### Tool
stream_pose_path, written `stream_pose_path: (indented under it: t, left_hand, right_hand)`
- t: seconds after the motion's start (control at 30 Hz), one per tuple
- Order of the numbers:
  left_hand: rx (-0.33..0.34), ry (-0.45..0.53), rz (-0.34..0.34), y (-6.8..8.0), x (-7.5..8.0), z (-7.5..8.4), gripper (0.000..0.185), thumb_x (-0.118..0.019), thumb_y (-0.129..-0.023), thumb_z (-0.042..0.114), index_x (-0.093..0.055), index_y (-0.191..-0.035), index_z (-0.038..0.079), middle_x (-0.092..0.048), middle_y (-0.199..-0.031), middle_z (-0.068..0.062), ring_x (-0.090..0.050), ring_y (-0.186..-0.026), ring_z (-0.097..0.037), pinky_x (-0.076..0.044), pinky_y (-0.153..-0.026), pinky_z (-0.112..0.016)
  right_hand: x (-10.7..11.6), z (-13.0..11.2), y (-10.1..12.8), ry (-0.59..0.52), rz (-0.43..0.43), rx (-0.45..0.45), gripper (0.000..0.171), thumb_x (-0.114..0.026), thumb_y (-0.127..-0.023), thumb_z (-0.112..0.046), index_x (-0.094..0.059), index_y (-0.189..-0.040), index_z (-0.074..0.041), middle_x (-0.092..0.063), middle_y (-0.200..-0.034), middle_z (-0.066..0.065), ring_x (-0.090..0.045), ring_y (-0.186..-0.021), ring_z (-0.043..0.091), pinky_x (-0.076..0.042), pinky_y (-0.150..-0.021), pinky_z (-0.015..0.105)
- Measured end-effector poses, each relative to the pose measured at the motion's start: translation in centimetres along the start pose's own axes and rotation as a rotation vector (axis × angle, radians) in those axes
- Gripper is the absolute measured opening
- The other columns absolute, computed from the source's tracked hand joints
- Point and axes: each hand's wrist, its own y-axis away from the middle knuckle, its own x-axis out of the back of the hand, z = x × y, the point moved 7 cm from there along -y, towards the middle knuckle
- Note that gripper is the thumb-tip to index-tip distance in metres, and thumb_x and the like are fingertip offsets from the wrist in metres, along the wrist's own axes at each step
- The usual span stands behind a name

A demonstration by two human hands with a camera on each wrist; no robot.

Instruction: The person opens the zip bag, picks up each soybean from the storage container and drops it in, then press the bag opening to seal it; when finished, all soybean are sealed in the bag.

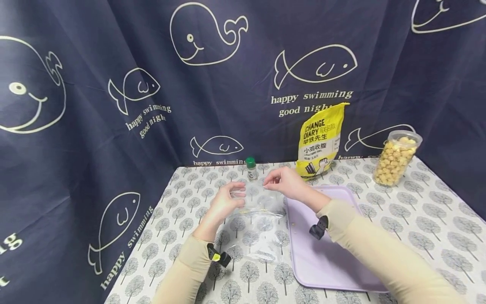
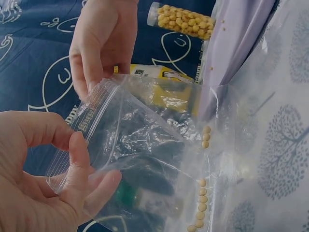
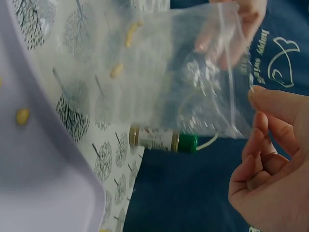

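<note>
A clear zip-top bag (image 1: 262, 204) hangs above the patterned table, its zip edge at the top. My left hand (image 1: 227, 202) pinches that edge on the left between thumb and fingers. Across from it, my right hand (image 1: 286, 182) pinches the other top corner with thumb and forefinger. Several pale yellow soybeans (image 2: 202, 199) lie along the bottom of the bag. Through the plastic in the left wrist view, a green-capped bottle shows blurred. The right wrist view has the left fingers (image 3: 239, 34) partly behind the film.
A lilac tray (image 1: 322, 257) with a few loose beans lies right of the bag. Behind stand a small green-capped bottle (image 1: 252, 169) and a yellow snack pouch (image 1: 320, 141). A clear jar (image 1: 395, 162) of yellowish pieces stands far right. A dark fish-print curtain (image 1: 224, 105) closes the back.
</note>
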Motion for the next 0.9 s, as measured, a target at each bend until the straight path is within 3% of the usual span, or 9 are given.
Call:
stream_pose_path:
  t: [0.2,0.37,0.57,0.73,0.9]
  left_hand:
    - [-0.007,-0.004,-0.009,-0.3,-0.4,0.1,0.064,-0.062,-0.072,-0.004,-0.060,-0.136,0.002,-0.066,-0.128,-0.015,-0.067,-0.112,-0.031,-0.063,-0.079,-0.033]
    - [-0.007,0.003,0.001,-0.3,-0.2,0.1,0.066,-0.062,-0.071,-0.005,-0.059,-0.137,0.000,-0.065,-0.129,-0.016,-0.066,-0.113,-0.032,-0.063,-0.079,-0.034]
    - [-0.009,0.005,0.008,-0.1,0.3,0.0,0.067,-0.062,-0.071,-0.006,-0.058,-0.137,0.000,-0.064,-0.130,-0.016,-0.066,-0.113,-0.032,-0.063,-0.080,-0.034]
    - [0.001,-0.005,0.016,0.1,0.5,-0.2,0.067,-0.063,-0.070,-0.005,-0.058,-0.137,0.000,-0.065,-0.129,-0.016,-0.066,-0.112,-0.032,-0.063,-0.078,-0.033]
    - [0.004,0.013,0.019,0.3,0.3,-0.3,0.066,-0.063,-0.070,-0.006,-0.059,-0.135,0.000,-0.065,-0.129,-0.015,-0.066,-0.113,-0.033,-0.063,-0.078,-0.034]
  right_hand:
    - [-0.5,-0.2,-0.1,0.007,0.000,0.014,0.009,-0.079,-0.084,-0.009,-0.081,-0.093,-0.008,-0.068,-0.086,-0.001,-0.050,-0.066,0.013,-0.043,-0.057,0.026]
    - [1.3,1.0,0.5,-0.020,0.045,-0.012,0.017,-0.077,-0.088,-0.011,-0.078,-0.103,-0.003,-0.071,-0.087,0.004,-0.061,-0.076,0.020,-0.054,-0.068,0.031]
    - [4.7,7.2,2.4,0.029,0.064,-0.123,0.020,-0.074,-0.090,-0.009,-0.074,-0.107,0.001,-0.075,-0.104,0.015,-0.070,-0.096,0.033,-0.059,-0.089,0.049]
    - [6.1,13.1,4.5,0.104,0.015,-0.269,0.019,-0.073,-0.089,-0.006,-0.074,-0.106,0.002,-0.074,-0.102,0.018,-0.068,-0.090,0.033,-0.056,-0.085,0.052]
    - [6.3,16.5,5.9,0.156,0.001,-0.315,0.014,-0.074,-0.085,0.000,-0.075,-0.098,0.004,-0.074,-0.095,0.017,-0.066,-0.086,0.034,-0.053,-0.084,0.056]
